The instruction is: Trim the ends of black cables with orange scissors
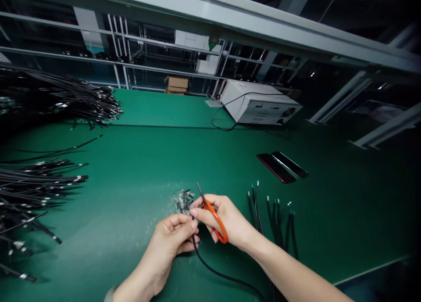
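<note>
Between the thumb and fingers of my left hand [174, 238] is a black cable [219, 273], which curves down to the bottom edge. My right hand [226, 216] holds scissors [219, 221] with orange handles, their dark blades pointing up and away. Its thumb and forefinger meet at the tip of the cable, just beside my left fingertips; the exact tip is partly hidden by them. Just beyond my hands lies a small pile of black offcuts [185, 200] with pale fibre scraps around it.
Bundles of black cables [49, 179] lie at the left on the green table [148, 157]. More cables [279, 223] with bared ends are by my right forearm. Two phones [283, 166] lie at the right, a white metal box [259, 104] behind them. A metal beam [230, 14] crosses above.
</note>
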Demonstrator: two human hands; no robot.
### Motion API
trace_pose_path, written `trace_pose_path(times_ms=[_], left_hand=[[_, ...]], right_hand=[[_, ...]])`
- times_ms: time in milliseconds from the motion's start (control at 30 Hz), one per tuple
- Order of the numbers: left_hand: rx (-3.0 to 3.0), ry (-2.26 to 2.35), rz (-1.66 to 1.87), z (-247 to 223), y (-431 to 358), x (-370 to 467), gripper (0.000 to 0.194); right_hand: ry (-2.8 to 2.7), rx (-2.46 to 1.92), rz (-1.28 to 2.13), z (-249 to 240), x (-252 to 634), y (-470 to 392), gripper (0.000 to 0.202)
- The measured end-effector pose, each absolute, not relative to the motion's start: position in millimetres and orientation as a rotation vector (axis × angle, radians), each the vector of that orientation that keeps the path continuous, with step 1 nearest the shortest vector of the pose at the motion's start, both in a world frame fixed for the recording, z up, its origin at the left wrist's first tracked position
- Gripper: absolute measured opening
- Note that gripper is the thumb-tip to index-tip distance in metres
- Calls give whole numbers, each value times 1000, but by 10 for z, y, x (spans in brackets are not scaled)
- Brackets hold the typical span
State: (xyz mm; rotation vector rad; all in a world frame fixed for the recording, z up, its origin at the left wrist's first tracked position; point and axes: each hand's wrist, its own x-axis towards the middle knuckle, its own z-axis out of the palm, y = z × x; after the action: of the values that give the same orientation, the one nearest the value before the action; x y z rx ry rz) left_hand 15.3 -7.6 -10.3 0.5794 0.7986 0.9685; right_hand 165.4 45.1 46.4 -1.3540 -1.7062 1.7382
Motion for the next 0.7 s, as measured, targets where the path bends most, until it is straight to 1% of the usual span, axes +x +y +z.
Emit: trace_pose_path(times_ms=[133,233,367,467,567,633,700], left_hand=[[575,804,956,-138,-75,142,56],[575,774,953,-154,-78,125,57],[602,736,964,-132,-83,116,52],[633,704,960,-105,-88,124,48],[646,691,963,-91,-95,134,47],[639,703,962,-89,-96,135,50],[615,718,964,-94,-91,132,55]], right_hand=[[-1636,-1271,1767,499,1601,444,29],[-1643,-1194,1795,526,1628,468,31],[-1617,-1092,1898,518,1665,522,41],[-1732,-1086,1965,503,1677,553,34],[-1836,-1129,1887,514,1695,572,28],[-1904,-1176,1815,534,1716,586,27],[-1930,-1246,1667,551,1739,601,24]])
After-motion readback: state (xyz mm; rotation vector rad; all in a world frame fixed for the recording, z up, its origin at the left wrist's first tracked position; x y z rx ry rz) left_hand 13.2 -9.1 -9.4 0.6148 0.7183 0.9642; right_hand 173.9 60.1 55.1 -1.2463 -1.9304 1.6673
